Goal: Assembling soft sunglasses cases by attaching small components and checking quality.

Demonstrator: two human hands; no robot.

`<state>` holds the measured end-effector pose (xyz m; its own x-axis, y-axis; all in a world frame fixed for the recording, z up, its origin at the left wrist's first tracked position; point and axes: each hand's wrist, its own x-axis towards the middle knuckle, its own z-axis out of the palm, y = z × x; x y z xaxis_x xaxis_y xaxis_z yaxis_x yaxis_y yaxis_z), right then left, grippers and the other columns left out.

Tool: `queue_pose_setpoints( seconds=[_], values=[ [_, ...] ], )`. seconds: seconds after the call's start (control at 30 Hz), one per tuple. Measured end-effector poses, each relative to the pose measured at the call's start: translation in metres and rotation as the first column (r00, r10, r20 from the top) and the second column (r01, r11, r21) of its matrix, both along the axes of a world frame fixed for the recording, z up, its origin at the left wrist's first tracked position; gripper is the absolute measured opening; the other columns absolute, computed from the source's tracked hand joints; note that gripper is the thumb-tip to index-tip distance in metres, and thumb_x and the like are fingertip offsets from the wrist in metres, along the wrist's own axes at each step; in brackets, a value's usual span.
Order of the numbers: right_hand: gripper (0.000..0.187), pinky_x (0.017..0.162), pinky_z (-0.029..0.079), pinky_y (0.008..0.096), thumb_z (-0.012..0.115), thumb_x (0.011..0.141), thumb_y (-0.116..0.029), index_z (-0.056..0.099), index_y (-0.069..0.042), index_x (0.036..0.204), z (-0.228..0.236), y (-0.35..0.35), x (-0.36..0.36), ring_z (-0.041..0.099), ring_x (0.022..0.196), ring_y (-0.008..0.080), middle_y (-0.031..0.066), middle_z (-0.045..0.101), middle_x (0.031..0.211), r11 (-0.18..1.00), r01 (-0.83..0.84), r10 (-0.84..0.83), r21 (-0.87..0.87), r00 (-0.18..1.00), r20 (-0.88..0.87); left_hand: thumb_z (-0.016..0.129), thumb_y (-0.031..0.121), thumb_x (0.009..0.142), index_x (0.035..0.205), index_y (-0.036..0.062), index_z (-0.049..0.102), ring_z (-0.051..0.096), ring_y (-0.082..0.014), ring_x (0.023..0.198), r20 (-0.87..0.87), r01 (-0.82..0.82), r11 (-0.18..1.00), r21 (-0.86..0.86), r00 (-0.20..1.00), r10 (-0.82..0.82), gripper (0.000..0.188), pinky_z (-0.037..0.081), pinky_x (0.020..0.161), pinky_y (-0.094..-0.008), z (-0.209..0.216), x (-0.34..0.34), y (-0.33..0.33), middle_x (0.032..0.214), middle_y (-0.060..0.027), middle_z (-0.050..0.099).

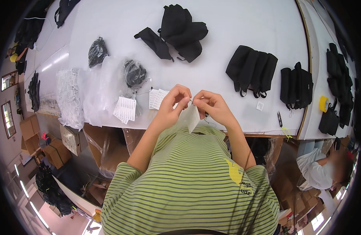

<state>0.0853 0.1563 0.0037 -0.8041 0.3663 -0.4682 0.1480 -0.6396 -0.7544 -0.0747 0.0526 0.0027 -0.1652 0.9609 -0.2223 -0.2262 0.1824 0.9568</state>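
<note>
At the table's near edge my left hand and my right hand meet, both closed in a pinch. Between their fingertips is what looks like a thin dark cord, mostly hidden by the fingers. A white printed paper tag hangs just below them, over the striped shirt. Left of my left hand lie more white tags, fanned out on the table, with a second small group closer to the wrist.
Clear plastic bags and black bundles in plastic lie left. Black pouches are heaped far off, with rows of them right. Small snips and a yellow tape measure lie right. Another person is at lower right.
</note>
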Motion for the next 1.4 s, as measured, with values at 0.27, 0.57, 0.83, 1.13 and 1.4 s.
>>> queue_pose_setpoints(
  seconds=[0.27,0.57,0.83,1.13,1.4],
  values=[
    [0.011,0.051,0.046,0.0212,0.065,0.086,-0.009,0.061,0.001,0.091,-0.027,0.038,-0.007,0.058,0.055,0.0086,0.0053,0.062,0.064,0.999,0.044,-0.047,0.022,0.993,0.113,0.081,0.022,0.064,0.133,0.0203,0.046,0.040,-0.0424,0.121,-0.941,-0.095,0.962,0.254,0.204,0.269,0.077,0.031,0.103,-0.0491,-0.072,-0.067,0.120,0.145,-0.0202,0.026],
    [0.012,0.051,0.047,0.0216,0.066,0.086,-0.009,0.061,0.001,0.088,-0.034,0.053,-0.004,0.059,0.056,0.0098,0.0067,0.063,0.065,0.988,0.151,-0.152,0.019,0.984,0.090,0.076,0.017,0.066,0.111,0.0267,0.065,0.057,-0.0327,0.102,-0.982,0.005,1.000,0.024,0.190,0.022,0.048,0.046,0.089,-0.0408,-0.135,-0.122,0.169,0.124,-0.0123,0.054],
    [0.011,0.050,0.045,0.0210,0.066,0.085,-0.010,0.062,0.000,0.086,-0.007,0.030,0.036,0.058,0.052,0.0093,0.0057,0.062,0.062,0.994,0.106,-0.108,0.025,0.986,0.127,0.066,0.013,0.082,0.108,0.0009,0.063,0.058,-0.0128,0.086,-0.270,-0.430,0.898,0.090,0.858,0.438,0.029,0.046,0.074,-0.0268,-0.012,-0.091,0.104,0.094,-0.0031,0.062],
    [0.011,0.050,0.045,0.0206,0.067,0.083,-0.010,0.062,0.000,0.085,-0.004,-0.014,0.086,0.058,0.052,0.0092,0.0056,0.062,0.062,0.992,0.121,-0.123,0.019,0.985,0.123,0.060,0.021,0.083,0.116,-0.0008,0.057,0.061,-0.0181,0.098,0.207,-0.402,0.860,-0.315,0.855,0.476,0.040,0.047,0.086,-0.0276,-0.006,-0.075,0.022,0.106,-0.0097,0.064],
    [0.011,0.051,0.046,0.0213,0.067,0.084,-0.009,0.063,0.000,0.087,0.001,-0.026,0.122,0.059,0.055,0.0094,0.0044,0.062,0.065,0.991,0.060,-0.080,0.116,0.982,0.173,0.068,0.028,0.075,0.110,0.0103,0.060,0.053,-0.0290,0.105,-0.943,-0.100,0.971,0.215,0.236,0.233,0.041,0.042,0.090,-0.0379,-0.090,-0.031,0.060,0.119,-0.0149,0.051]
  ],
)
